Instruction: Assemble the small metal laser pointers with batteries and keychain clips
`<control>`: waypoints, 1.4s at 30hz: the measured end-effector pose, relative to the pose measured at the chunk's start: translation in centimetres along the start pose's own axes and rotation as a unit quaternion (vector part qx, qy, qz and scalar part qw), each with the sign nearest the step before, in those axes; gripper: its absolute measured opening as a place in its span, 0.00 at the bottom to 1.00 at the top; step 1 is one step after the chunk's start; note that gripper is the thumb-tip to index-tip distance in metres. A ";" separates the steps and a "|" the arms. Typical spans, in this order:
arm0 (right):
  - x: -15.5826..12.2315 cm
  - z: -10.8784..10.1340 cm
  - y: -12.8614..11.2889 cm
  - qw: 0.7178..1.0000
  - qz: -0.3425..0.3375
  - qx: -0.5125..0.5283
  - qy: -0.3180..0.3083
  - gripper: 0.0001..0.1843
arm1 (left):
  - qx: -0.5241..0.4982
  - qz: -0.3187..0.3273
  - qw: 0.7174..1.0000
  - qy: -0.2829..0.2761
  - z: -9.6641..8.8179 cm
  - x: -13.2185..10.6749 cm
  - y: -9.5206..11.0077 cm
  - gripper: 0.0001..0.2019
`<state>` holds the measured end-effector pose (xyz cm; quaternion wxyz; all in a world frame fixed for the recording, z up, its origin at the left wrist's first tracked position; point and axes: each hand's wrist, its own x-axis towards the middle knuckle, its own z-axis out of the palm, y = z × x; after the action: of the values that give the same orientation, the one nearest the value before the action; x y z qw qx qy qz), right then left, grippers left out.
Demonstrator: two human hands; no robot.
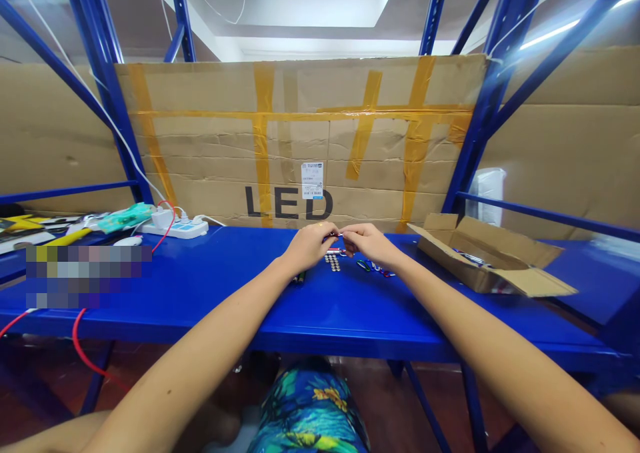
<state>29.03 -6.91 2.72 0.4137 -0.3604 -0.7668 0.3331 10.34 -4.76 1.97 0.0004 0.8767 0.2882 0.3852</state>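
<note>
My left hand (311, 245) and my right hand (371, 242) meet above the middle of the blue table, fingers pinched together at the tips. Between them is a small, thin item, mostly hidden by the fingers, whose kind I cannot make out. Just below lies a slim red and silver tube (336, 252). Several small round silver pieces, like button cells (333, 264), are laid out in rows nearer to me. Coloured carabiner-like clips (375, 267) lie beneath my right wrist. Some dark small pieces (300, 278) show partly beside my left wrist.
An open cardboard box (475, 256) with shiny slim items stands at the right. On the left are a white power strip (177, 228), cables and a pile of packets (123, 218). A large cardboard sheet marked LED (210, 153) and blue posts (493, 100) bound the back.
</note>
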 end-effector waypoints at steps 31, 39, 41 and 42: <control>-0.4 1.4 -0.4 0.841 -0.079 -0.535 0.010 0.12 | -0.007 -0.038 0.999 -0.032 0.0 -0.4 1.4 0.04; 0.3 -0.3 0.9 0.917 -0.048 -0.382 0.104 0.15 | -0.083 -0.173 0.981 0.009 0.1 0.3 -0.8 0.06; 0.6 -1.2 1.2 0.933 -0.010 -0.340 0.119 0.16 | -0.125 -0.193 0.973 0.000 -0.3 0.4 -1.3 0.04; 0.6 -1.5 1.3 0.938 0.009 -0.325 0.117 0.17 | -0.144 -0.197 0.970 -0.004 -0.5 0.5 -1.4 0.03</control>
<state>30.48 -5.39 2.58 0.3575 -0.5188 -0.7762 0.0252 9.52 -3.45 2.33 0.2031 0.7950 0.3967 0.4116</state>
